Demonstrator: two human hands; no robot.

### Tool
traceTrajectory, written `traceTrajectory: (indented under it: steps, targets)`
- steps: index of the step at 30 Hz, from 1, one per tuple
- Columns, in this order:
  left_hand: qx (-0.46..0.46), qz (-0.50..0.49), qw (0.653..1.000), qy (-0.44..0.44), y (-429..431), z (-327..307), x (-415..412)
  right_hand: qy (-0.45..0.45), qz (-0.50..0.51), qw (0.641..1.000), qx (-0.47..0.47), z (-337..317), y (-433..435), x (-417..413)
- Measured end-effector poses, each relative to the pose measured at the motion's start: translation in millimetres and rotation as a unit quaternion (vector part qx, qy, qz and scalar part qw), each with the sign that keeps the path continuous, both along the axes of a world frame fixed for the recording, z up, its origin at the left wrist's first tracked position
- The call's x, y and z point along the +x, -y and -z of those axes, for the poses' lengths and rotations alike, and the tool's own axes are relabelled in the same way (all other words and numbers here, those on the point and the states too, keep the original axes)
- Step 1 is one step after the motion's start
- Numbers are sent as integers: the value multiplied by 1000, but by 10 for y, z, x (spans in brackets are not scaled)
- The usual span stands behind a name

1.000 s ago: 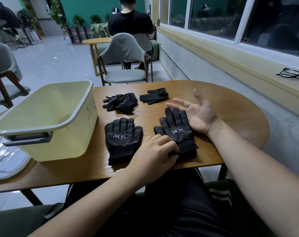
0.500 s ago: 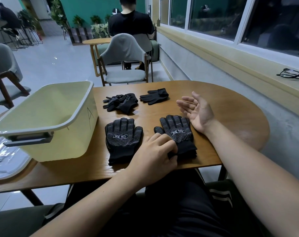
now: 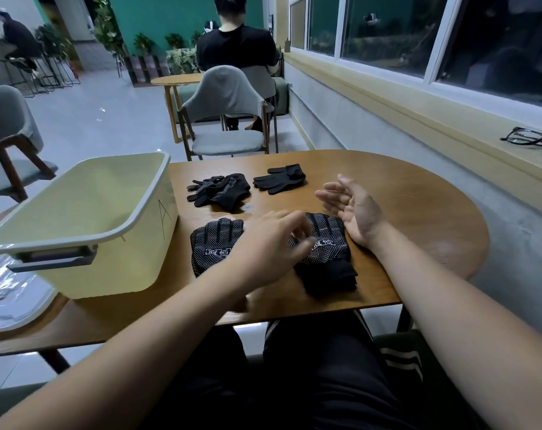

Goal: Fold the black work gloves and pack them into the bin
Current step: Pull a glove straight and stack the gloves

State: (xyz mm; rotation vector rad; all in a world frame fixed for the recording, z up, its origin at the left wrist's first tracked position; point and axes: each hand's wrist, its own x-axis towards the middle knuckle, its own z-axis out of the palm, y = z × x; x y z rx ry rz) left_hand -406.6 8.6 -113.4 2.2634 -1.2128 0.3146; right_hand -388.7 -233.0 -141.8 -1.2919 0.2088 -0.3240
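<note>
"On the near edge of the round wooden table (image 3: 418, 212), what lies ready?"

"Two lots. A flat dotted black glove (image 3: 215, 243) lies dotted side up on the left. Just beside it is a stack of dotted black gloves (image 3: 325, 256), cuffs layered toward the person."

"And the hands?"

"The left hand (image 3: 269, 243) hangs over the gap between the two lots, blurred, with its fingertips (image 3: 296, 220) on the stack. Its grip is slack: the fingers are spread and closed round nothing that I can make out. The right hand (image 3: 355, 209) rests on its edge just beside the stack, palm turned inward, fingers loosely curved, its grip holding nothing."

"Anything further back?"

"A crumpled heap of black gloves (image 3: 220, 190) and, to its right, a plain black glove (image 3: 280, 178), both apart from the hands."

"The bin?"

"The pale yellow plastic bin (image 3: 86, 259), grey-rimmed, stands at the left of the table, near the flat glove but not touching it. No glove shows in the part of its inside that I can see."

"So how far along?"

"Early, I judge. Nothing looks packed. The near gloves are flattened and lined up, but none shows a fold — and the far ones look unsorted. The folding and all the packing are left."
</note>
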Motion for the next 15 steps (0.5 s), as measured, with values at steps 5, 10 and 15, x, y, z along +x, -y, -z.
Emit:
traceTrajectory:
  steps: [5, 10, 15]
  targets:
    - [103, -34, 994, -10, 13, -58, 421, 2, -3, 1000, -17, -2, -19, -16]
    - [153, -87, 984, -16, 112, -41, 904, 5, -1, 1000, -20, 1, -25, -11]
    - [199, -120, 972, -35, 208, 29, 1225, 11, -2, 1000, -24, 6, -43, -7]
